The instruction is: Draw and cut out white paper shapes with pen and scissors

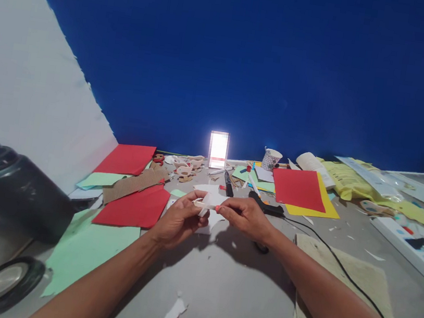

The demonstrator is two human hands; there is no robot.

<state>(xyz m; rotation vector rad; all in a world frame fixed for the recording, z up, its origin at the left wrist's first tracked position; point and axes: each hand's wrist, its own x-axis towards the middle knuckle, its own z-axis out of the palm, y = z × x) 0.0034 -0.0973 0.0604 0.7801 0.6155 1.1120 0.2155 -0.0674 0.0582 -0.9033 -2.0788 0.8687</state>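
Above the middle of the table, my left hand is closed around a small folded piece of white paper. My right hand pinches the right end of a narrow white strip that reaches toward the left fingers. A small orange-red spot shows at the right fingertips; I cannot tell what it is. Under the hands lies more white paper, partly covered by them. Just behind the right hand is a black tool with a cord, like a glue gun. A black pen-like tool lies beyond the fingers.
At left are red sheets, a corrugated cardboard strip, green paper and a dark flask. A lit phone and patterned paper cup stand behind. At right lie a beige cloth and white power strip.
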